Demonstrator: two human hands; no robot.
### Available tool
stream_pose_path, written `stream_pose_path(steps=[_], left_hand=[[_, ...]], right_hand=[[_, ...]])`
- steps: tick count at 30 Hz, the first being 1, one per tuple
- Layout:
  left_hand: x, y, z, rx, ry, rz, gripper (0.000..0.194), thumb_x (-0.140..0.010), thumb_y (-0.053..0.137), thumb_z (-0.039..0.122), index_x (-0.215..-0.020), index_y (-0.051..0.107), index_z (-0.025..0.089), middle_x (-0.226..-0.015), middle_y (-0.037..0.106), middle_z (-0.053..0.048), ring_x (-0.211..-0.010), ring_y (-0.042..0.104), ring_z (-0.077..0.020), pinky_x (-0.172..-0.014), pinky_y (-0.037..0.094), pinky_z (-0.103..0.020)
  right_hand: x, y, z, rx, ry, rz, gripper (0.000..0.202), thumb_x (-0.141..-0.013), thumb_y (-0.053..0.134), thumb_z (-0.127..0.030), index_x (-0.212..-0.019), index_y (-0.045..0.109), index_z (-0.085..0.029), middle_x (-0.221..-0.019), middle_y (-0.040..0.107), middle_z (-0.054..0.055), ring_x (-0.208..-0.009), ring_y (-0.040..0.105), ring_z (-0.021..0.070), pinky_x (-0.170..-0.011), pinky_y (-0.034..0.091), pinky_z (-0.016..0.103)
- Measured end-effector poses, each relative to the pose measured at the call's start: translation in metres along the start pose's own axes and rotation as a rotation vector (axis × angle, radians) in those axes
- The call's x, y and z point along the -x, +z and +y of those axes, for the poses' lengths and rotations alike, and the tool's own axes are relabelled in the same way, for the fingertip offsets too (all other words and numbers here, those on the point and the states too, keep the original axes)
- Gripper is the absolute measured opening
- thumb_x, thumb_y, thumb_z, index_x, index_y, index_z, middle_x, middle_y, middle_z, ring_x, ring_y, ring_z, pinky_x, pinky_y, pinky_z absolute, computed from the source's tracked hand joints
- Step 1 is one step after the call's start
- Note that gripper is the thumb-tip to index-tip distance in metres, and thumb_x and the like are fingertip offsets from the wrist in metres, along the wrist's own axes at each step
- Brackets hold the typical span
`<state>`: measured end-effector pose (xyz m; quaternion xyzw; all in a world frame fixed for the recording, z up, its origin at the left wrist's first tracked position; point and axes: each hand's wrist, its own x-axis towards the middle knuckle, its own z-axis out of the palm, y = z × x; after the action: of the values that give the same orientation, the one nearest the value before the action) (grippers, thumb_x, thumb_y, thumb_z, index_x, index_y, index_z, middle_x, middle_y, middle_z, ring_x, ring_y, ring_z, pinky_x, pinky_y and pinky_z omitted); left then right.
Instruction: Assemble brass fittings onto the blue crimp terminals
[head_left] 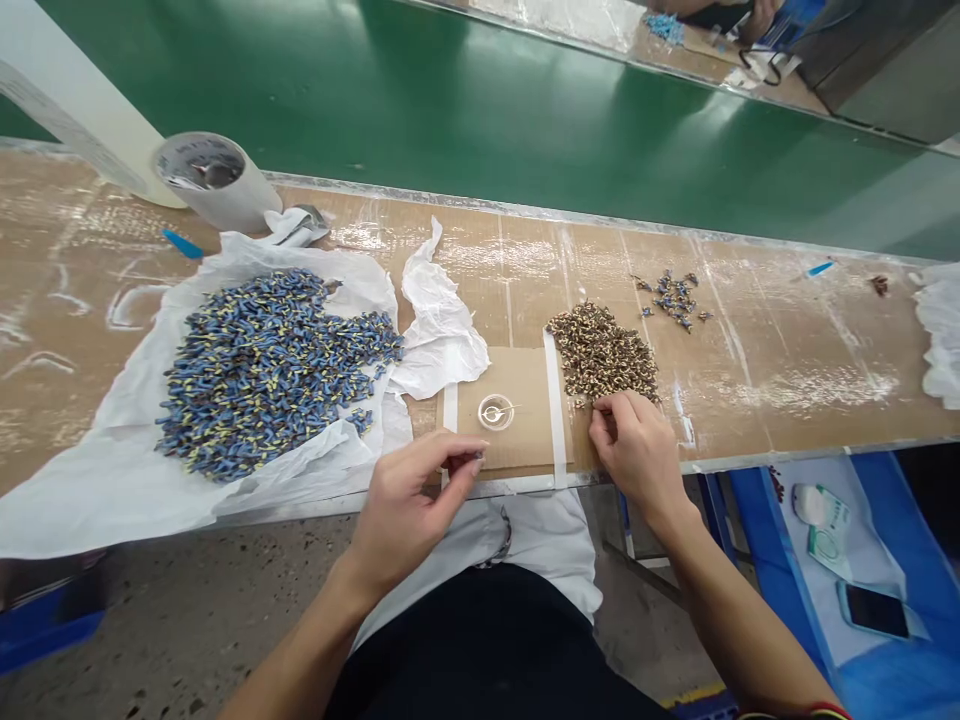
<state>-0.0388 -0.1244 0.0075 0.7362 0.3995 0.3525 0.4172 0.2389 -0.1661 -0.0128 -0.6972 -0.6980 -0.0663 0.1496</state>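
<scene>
My left hand is closed in a pinch at the front edge of a cardboard pad. A tiny bluish piece shows between its thumb and forefinger. My right hand has its fingertips pressed together at the near edge of a pile of small brown-and-cream pieces; what they pinch, if anything, is hidden. On the pad, between the hands, sits a small round clear dish with a thin white stick in it. Left of the pad, a large heap of small blue-and-yellow pieces lies on white sheeting.
A cardboard tube stands at the back left. Crumpled white paper lies behind the pad. A small cluster of joined blue-and-brown pieces is at right. Below the table, a phone rests on a blue-lined surface. A green belt runs behind.
</scene>
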Motion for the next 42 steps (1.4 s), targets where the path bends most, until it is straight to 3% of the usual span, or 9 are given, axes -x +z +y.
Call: stream_pose_path(steps=[4,7,11,15,19,24,31,36,42], left_hand=[[0.001,0.013,0.013,0.028,0.041,-0.015,0.015,-0.087,0.063,0.008,-0.098,0.068,0.018,-0.082,0.068,0.0,-0.072,0.062,-0.0089,-0.07,0.049,-0.02],[-0.001,0.025,0.023,0.054,0.034,-0.01,0.013,-0.088,0.062,0.008,-0.096,0.067,0.017,-0.08,0.066,0.001,-0.068,0.059,-0.0076,-0.066,0.048,-0.018],[-0.007,0.04,0.036,0.094,0.007,-0.053,0.011,-0.09,0.06,0.01,-0.096,0.068,0.016,-0.079,0.066,0.0,-0.069,0.06,-0.0086,-0.067,0.047,-0.02],[-0.013,0.051,0.039,0.084,0.021,-0.081,0.01,-0.091,0.061,0.013,-0.094,0.069,0.016,-0.077,0.067,0.0,-0.07,0.061,-0.0094,-0.067,0.047,-0.021],[-0.017,0.059,0.035,0.021,0.047,-0.071,0.01,-0.092,0.06,0.014,-0.094,0.07,0.015,-0.076,0.067,0.0,-0.07,0.061,-0.0103,-0.066,0.046,-0.021],[-0.021,0.061,0.035,-0.085,0.084,-0.054,0.009,-0.092,0.059,0.014,-0.091,0.069,0.014,-0.075,0.066,-0.001,-0.068,0.061,-0.0111,-0.064,0.045,-0.022],[-0.021,0.059,0.034,-0.13,0.061,-0.073,0.008,-0.091,0.06,0.013,-0.088,0.067,0.015,-0.075,0.067,0.0,-0.067,0.06,-0.0108,-0.062,0.043,-0.022],[-0.021,0.059,0.033,-0.139,0.069,-0.067,0.008,-0.091,0.06,0.014,-0.089,0.068,0.015,-0.075,0.067,0.0,-0.066,0.059,-0.0107,-0.062,0.043,-0.022],[-0.021,0.057,0.031,-0.152,0.063,-0.089,0.01,-0.092,0.059,0.015,-0.091,0.068,0.015,-0.075,0.066,-0.001,-0.066,0.059,-0.0114,-0.059,0.041,-0.023]], right_hand=[[-0.001,0.001,0.0,0.017,0.03,0.01,0.009,-0.09,0.052,-0.015,-0.087,0.06,-0.017,-0.084,0.065,0.007,-0.08,0.06,0.022,-0.073,0.047,0.033],[-0.001,-0.001,0.003,-0.1,0.102,0.008,0.007,-0.089,0.055,-0.016,-0.086,0.061,-0.017,-0.082,0.066,0.005,-0.072,0.061,0.019,-0.066,0.048,0.031],[0.0,-0.007,0.011,-0.49,0.322,0.031,0.006,-0.086,0.063,-0.024,-0.09,0.065,-0.019,-0.08,0.068,0.003,-0.068,0.064,0.016,-0.06,0.05,0.027],[0.0,-0.012,0.018,-0.905,0.5,0.062,0.017,-0.084,0.07,-0.031,-0.098,0.069,-0.02,-0.089,0.072,0.004,-0.078,0.068,0.0169,-0.073,0.056,0.031],[0.002,-0.019,0.012,-1.126,0.546,0.066,0.014,-0.082,0.075,-0.029,-0.094,0.072,-0.022,-0.084,0.072,0.002,-0.075,0.067,0.0139,-0.073,0.057,0.028],[0.005,-0.031,-0.009,-1.308,0.503,-0.02,0.011,-0.083,0.075,-0.026,-0.093,0.073,-0.024,-0.088,0.071,0.001,-0.074,0.065,0.0113,-0.068,0.056,0.024],[0.001,-0.029,-0.016,-1.356,0.592,-0.059,0.011,-0.082,0.076,-0.027,-0.093,0.073,-0.024,-0.08,0.071,-0.001,-0.072,0.066,0.0109,-0.069,0.057,0.023],[0.005,-0.034,-0.032,-1.371,0.507,-0.127,0.007,-0.084,0.074,-0.026,-0.091,0.073,-0.024,-0.086,0.07,0.001,-0.072,0.065,0.0112,-0.064,0.055,0.022],[0.011,-0.032,-0.044,-1.318,0.465,-0.208,0.01,-0.086,0.071,-0.028,-0.095,0.072,-0.022,-0.094,0.07,0.004,-0.084,0.068,0.0157,-0.072,0.059,0.027]])
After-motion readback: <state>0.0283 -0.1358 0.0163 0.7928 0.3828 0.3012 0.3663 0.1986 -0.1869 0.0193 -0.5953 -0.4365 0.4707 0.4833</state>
